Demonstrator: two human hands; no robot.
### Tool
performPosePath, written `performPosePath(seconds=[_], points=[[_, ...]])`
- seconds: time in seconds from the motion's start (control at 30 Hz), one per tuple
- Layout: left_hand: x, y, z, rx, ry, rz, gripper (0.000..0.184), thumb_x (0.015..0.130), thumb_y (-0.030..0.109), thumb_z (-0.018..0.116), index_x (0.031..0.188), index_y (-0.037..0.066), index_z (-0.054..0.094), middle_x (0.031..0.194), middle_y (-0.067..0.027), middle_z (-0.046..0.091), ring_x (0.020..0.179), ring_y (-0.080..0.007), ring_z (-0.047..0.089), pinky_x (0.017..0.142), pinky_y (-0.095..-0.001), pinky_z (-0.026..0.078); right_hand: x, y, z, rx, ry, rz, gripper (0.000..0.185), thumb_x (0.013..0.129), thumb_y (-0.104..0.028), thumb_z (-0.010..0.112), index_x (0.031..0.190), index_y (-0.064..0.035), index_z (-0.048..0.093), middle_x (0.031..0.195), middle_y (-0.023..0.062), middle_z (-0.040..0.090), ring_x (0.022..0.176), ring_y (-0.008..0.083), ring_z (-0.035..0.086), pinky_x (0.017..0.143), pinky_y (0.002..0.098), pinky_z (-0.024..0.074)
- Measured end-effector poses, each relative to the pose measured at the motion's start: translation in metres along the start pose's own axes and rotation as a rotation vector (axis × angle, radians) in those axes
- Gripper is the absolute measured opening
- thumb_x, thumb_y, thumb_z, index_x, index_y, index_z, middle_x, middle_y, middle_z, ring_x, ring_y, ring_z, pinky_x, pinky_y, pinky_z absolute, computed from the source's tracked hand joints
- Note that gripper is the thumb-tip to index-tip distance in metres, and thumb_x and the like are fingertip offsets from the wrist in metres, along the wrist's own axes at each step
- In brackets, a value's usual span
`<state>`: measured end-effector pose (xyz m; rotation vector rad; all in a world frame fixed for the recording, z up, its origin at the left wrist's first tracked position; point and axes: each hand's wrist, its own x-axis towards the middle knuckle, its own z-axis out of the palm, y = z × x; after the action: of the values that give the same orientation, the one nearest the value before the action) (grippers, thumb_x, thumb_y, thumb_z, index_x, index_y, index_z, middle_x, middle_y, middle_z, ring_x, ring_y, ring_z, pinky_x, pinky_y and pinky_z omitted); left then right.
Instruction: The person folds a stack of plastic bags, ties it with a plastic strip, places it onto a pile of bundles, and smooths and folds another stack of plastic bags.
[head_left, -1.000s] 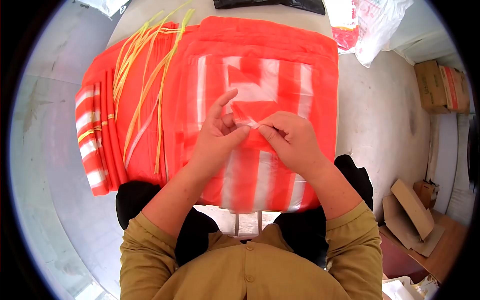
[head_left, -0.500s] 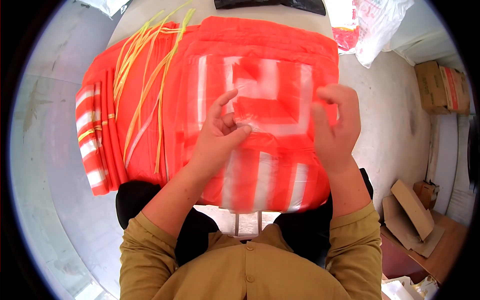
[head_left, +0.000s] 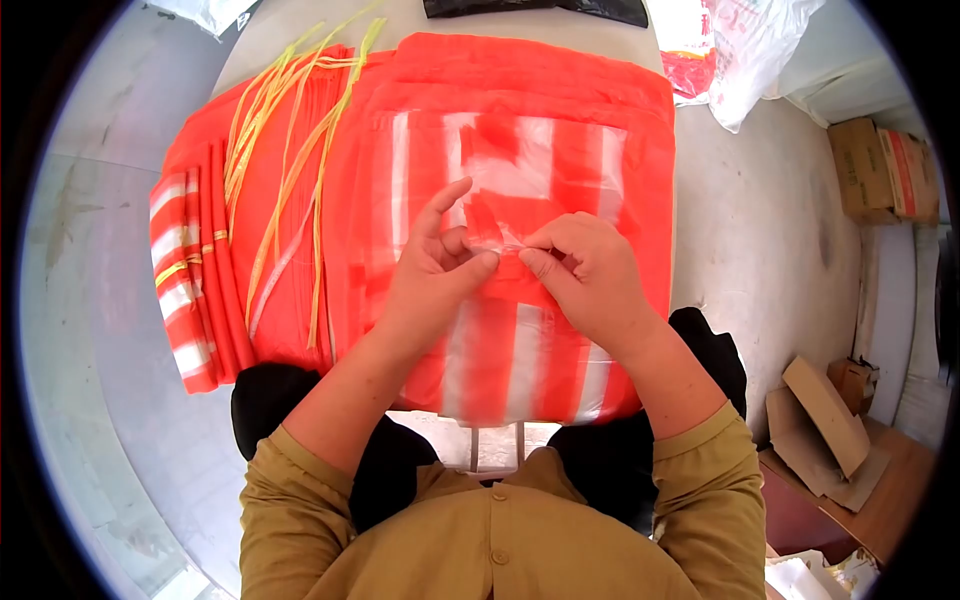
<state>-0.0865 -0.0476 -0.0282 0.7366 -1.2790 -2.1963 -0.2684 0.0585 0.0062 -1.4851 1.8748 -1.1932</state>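
Note:
Red-and-white striped plastic film (head_left: pixel 583 170) lies on a pile of red plastic sheets (head_left: pixel 530 75). Over its middle, my left hand (head_left: pixel 437 262) pinches the film's edge between thumb and a finger, the index finger raised. My right hand (head_left: pixel 585 268) pinches the same edge just to the right, thumb against the fingers. The edge between the two hands is crumpled and partly see-through. Yellow ties (head_left: pixel 290 130) lie loose on the red sheets to the left. Rolled red-and-white bundles (head_left: pixel 178 290), bound with a yellow tie, sit at the far left.
A pale table (head_left: pixel 370 25) carries the pile, with a black plastic item (head_left: pixel 540 8) at its far edge. White plastic bags (head_left: pixel 755 60) are at the upper right. Cardboard boxes (head_left: pixel 868 172) stand at the right, and an open carton (head_left: pixel 820 430) sits lower right.
My right hand moved away to the right, then came back beside my left hand and holds the film edge again. My left hand has stayed in nearly the same place.

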Motion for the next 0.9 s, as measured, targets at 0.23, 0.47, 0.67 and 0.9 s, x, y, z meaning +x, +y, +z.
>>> performPosePath(seconds=[0.23, 0.47, 0.67, 0.9], points=[[-0.001, 0.002, 0.006, -0.034, 0.056, -0.014, 0.081, 0.094, -0.005, 0.068, 0.164, 0.012, 0.031, 0.096, -0.0010, 0.066, 0.097, -0.0097, 0.067, 0.090, -0.0275, 0.051, 0.009, -0.005, -0.024, 0.266, 0.338, 0.072, 0.013, 0.095, -0.011, 0.074, 0.103, -0.0023, 0.070, 0.097, 0.0076, 0.070, 0.091, 0.0217, 0.064, 0.084, 0.0335, 0.0511], [-0.001, 0.007, 0.009, 0.005, 0.052, -0.019, 0.081, 0.095, -0.003, 0.070, 0.164, 0.012, 0.030, 0.100, -0.0030, 0.070, 0.100, -0.0113, 0.068, 0.094, -0.0292, 0.052, -0.003, -0.008, -0.007, -0.371, 0.062, -0.403, 0.028, 0.086, -0.021, 0.082, 0.108, -0.0100, 0.069, 0.101, 0.0053, 0.069, 0.096, 0.0266, 0.065, 0.087, 0.0419, 0.0483], [-0.001, 0.005, 0.002, -0.018, -0.004, -0.001, 0.084, 0.099, 0.004, 0.072, 0.167, 0.011, 0.024, 0.110, -0.0085, 0.075, 0.102, -0.0122, 0.070, 0.097, -0.0295, 0.053, -0.002, 0.002, 0.008, -0.278, -0.006, -0.262, 0.013, 0.085, -0.018, 0.080, 0.092, -0.0096, 0.074, 0.088, 0.0078, 0.071, 0.085, 0.0295, 0.067, 0.076, 0.0444, 0.0497], [-0.001, 0.000, 0.000, -0.003, -0.002, 0.002, 0.082, 0.099, 0.003, 0.072, 0.167, 0.011, 0.026, 0.112, -0.0072, 0.074, 0.102, -0.0099, 0.068, 0.094, -0.0266, 0.052, 0.001, 0.006, 0.006, -0.123, 0.011, -0.196, 0.008, 0.089, -0.015, 0.076, 0.090, -0.0067, 0.076, 0.081, 0.0107, 0.071, 0.079, 0.0321, 0.067, 0.073, 0.0449, 0.0517]])
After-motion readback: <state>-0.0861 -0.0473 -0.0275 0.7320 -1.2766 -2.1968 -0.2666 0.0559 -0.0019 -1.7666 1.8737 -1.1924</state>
